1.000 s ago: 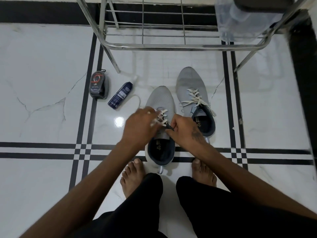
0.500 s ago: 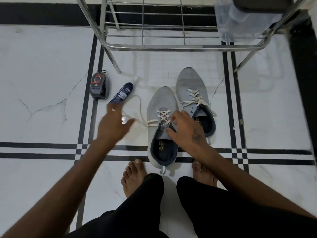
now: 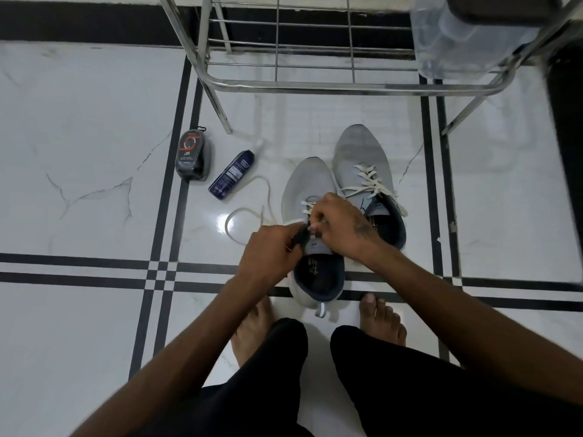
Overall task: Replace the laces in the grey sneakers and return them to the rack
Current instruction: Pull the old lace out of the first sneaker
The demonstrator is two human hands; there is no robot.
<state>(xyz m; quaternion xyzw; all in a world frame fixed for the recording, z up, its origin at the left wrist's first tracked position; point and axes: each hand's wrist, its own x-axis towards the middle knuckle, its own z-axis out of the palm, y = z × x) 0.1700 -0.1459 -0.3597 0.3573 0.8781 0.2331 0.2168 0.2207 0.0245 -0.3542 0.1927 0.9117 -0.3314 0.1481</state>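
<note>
Both hands meet at frame centre over the near sneaker (image 3: 310,197). Left hand (image 3: 271,250) pinches the dark tongue/eyelet edge. Right hand (image 3: 340,225) is curled on the lace (image 3: 249,212) at the eyelets; exact grip is hidden by the fingers.

Sneaker sits right under the hands, long axis running up-frame, toe toward the rack (image 3: 315,85), heel by the bare feet. Only the toe-end rows look laced. Free lace end loops out left on the floor (image 3: 79,121), so the left hand is nearer to it. Judgement: next pull goes left and out, and the slack has room.

Second sneaker (image 3: 362,156) touches the first on its right, looks fully laced. Spray can (image 3: 232,175) and polish pack (image 3: 192,154) lie left of centre, near the loop but apart from it; a wide pull could snag the can. Rack shelf is straight ahead, upper frame, with a clear bottle (image 3: 457,36) on its right end.
</note>
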